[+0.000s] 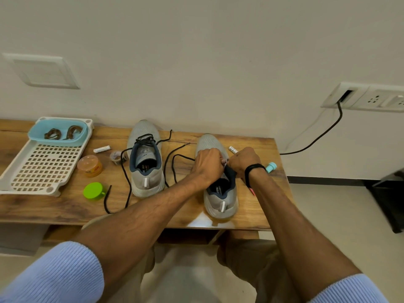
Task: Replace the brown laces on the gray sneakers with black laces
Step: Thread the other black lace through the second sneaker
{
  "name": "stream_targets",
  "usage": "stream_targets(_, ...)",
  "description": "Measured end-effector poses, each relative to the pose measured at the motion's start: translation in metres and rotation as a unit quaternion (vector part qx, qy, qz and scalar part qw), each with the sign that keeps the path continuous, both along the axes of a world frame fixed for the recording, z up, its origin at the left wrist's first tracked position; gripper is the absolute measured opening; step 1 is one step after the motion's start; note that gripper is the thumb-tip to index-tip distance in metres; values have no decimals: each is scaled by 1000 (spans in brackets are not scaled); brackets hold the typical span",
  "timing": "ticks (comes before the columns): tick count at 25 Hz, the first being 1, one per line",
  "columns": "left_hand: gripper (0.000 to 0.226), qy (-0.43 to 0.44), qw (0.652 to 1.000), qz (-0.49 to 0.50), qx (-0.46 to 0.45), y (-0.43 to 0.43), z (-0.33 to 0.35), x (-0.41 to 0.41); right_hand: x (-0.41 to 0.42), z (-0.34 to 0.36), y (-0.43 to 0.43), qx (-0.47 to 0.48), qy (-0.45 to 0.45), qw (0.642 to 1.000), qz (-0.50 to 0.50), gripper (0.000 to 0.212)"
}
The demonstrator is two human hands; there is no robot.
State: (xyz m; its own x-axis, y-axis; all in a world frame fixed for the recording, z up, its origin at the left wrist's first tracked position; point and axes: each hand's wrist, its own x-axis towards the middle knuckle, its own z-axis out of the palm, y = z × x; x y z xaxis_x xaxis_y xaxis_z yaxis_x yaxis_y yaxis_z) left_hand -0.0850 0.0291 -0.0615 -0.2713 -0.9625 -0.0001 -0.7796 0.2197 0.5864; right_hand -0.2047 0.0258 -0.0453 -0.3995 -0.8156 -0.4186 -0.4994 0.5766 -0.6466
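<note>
A tray [43, 167] is sitting at the left end of the bench [65, 206], carrying a tub [54, 142] of coiled laces [52, 134] at its far side, while the left sneaker [145, 136] mid-bench and the right sneaker [220, 200] nearer the right edge are standing heels toward the near edge, a lace [177, 150] trailing between them.

centre-right: my left hand [207, 163] and right hand [244, 161] meet over the second sneaker [220, 194], fingers curled | left pinches the black lace [184, 156], right grips the upper | centre: laced sneaker [146, 171] | upper left: brown laces [52, 134] in blue tub [58, 143] on counter [65, 206]
</note>
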Motion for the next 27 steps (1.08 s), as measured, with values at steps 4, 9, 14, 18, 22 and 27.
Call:
stream_targets(4,17,42,998,7,52,-8,1,15,-2,5,4,38,-149,986,-59,29)
stream_targets(9,44,3,999,18,46,-8,-4,7,-3,9,8,21,-215,972,-91,31)
stream_targets(14,24,65,996,37,42,-11,-8,8,-4,6,10,42,-284,949,-127,30)
stream_targets(18,14,123,990,60,36,-15,-10,11,-3,2,6,51,-308,940,-135,31)
stream_targets(22,11,139,987,73,46,-20,-6,15,0,-4,-2,34,-311,937,-157,36)
stream_targets(27,16,132,987,81,43,-21,0,15,2,-3,-3,8,-327,931,-163,32)
